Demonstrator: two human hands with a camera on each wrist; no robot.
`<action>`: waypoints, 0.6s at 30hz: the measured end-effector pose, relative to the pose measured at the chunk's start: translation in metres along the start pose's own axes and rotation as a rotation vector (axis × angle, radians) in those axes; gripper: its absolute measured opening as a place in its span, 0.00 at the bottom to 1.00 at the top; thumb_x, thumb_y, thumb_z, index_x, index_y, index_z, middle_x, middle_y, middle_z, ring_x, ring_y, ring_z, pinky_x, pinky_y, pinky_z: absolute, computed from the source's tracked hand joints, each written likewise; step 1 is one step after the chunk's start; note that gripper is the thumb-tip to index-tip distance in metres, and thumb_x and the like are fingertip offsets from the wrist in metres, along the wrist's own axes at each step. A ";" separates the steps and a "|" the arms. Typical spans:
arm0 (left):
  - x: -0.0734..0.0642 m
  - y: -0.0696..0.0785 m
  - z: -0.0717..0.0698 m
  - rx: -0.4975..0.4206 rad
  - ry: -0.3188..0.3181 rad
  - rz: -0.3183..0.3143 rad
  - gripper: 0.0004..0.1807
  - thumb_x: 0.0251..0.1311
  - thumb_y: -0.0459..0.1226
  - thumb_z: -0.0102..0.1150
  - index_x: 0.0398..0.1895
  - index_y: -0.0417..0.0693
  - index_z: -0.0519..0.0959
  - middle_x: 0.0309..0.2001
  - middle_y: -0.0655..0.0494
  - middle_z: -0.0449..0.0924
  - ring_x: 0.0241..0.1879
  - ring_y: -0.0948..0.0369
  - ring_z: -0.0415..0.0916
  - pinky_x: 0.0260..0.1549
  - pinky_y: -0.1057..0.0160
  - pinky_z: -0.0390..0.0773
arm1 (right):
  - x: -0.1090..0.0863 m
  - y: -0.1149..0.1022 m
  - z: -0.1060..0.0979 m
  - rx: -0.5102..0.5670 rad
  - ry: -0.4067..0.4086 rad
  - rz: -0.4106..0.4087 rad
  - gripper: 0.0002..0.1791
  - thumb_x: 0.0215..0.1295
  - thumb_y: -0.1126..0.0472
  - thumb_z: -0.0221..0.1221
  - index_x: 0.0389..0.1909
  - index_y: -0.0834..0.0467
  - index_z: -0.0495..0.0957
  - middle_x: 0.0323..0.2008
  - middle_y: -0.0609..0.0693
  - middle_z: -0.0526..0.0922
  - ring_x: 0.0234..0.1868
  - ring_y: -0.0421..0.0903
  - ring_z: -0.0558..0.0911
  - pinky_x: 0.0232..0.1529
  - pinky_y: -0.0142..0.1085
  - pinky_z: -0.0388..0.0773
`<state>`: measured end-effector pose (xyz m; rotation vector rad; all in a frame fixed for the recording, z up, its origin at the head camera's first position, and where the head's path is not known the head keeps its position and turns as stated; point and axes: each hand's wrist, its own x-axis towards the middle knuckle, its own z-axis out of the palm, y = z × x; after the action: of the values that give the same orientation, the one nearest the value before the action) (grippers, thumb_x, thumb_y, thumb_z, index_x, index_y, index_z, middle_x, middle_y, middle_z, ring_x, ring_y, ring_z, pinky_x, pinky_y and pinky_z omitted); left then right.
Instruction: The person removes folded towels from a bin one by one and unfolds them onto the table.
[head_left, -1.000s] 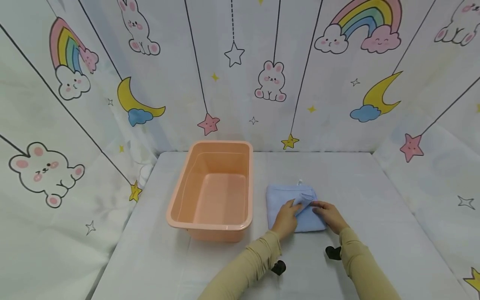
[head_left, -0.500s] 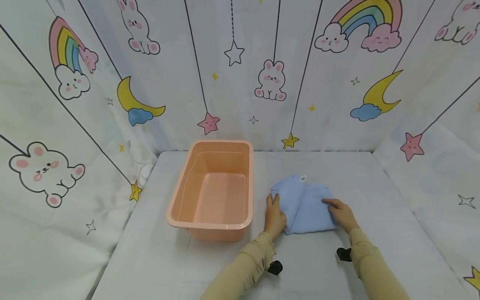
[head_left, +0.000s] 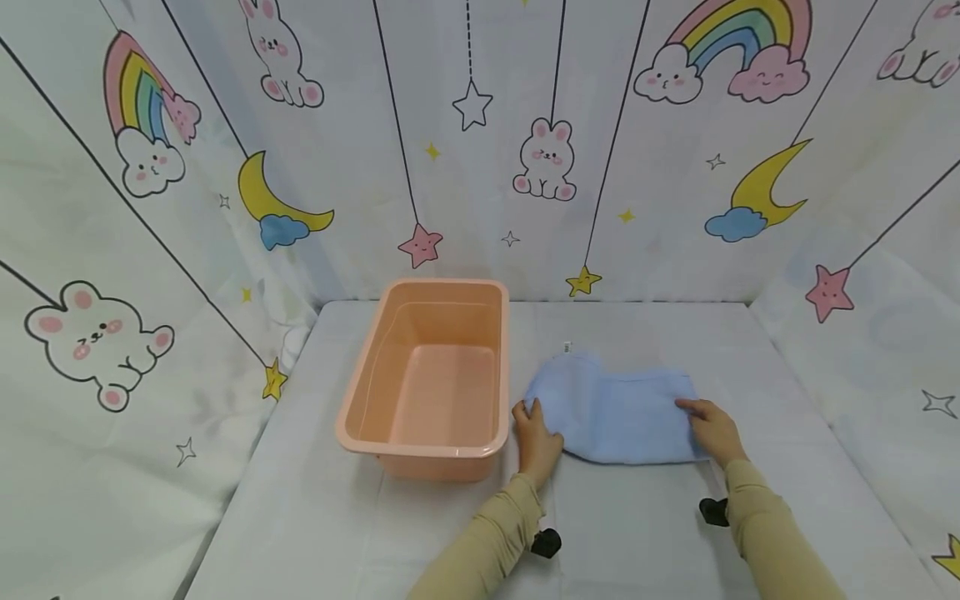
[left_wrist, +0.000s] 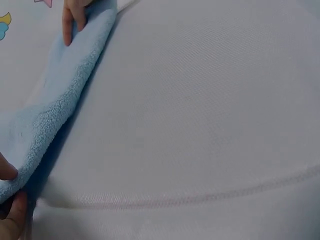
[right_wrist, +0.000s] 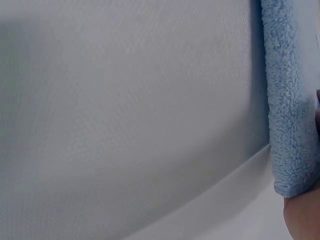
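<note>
A light-blue terry towel (head_left: 645, 417) lies partly unfolded on the white table, its left part loosely raised and a small white label (head_left: 567, 347) at its back edge. My left hand (head_left: 538, 442) grips the towel's left edge; in the left wrist view a finger (left_wrist: 6, 170) lies above the fluffy edge and the thumb (left_wrist: 17, 215) below it. On the right edge, my right hand (head_left: 716, 429) holds the towel with the forefinger stretched over its top. In the right wrist view the hand (right_wrist: 305, 215) shows only partly beside the towel's thick folded edge (right_wrist: 290, 110).
A peach plastic basin (head_left: 497, 375) with nothing in it stands just left of the towel and close to my left hand. Fabric walls (head_left: 480, 208) printed with rabbits, stars and rainbows enclose the back and sides of the table (head_left: 630, 533).
The towel has opened out from a small folded square to a wider shape. My left hand has moved left with its left edge, and my right hand has moved right with the other edge.
</note>
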<state>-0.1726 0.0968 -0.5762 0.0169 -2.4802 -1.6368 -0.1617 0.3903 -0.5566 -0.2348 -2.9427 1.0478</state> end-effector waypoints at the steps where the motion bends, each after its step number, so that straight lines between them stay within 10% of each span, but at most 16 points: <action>1: 0.000 -0.001 0.000 -0.002 0.011 -0.003 0.39 0.31 0.18 0.54 0.59 0.23 0.65 0.57 0.31 0.56 0.58 0.39 0.62 0.55 0.50 0.71 | 0.000 0.002 -0.001 -0.007 0.006 0.005 0.22 0.64 0.69 0.40 0.55 0.70 0.71 0.59 0.73 0.65 0.62 0.72 0.61 0.59 0.61 0.60; 11: 0.001 -0.002 -0.006 0.009 0.118 -0.005 0.19 0.47 0.27 0.59 0.46 0.32 0.77 0.39 0.41 0.66 0.40 0.51 0.67 0.44 0.54 0.70 | -0.006 0.019 -0.011 -0.055 0.027 0.026 0.22 0.63 0.68 0.42 0.56 0.69 0.70 0.59 0.75 0.65 0.60 0.74 0.61 0.58 0.61 0.60; 18: 0.000 -0.002 -0.015 0.085 0.037 -0.068 0.13 0.45 0.26 0.54 0.38 0.39 0.77 0.34 0.47 0.69 0.30 0.59 0.67 0.33 0.64 0.69 | -0.006 0.027 -0.020 -0.077 0.007 0.054 0.22 0.65 0.66 0.43 0.58 0.69 0.68 0.60 0.80 0.58 0.60 0.77 0.58 0.59 0.64 0.57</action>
<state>-0.1706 0.0829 -0.5720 0.1431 -2.5463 -1.5399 -0.1512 0.4229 -0.5575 -0.3198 -2.9901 0.9381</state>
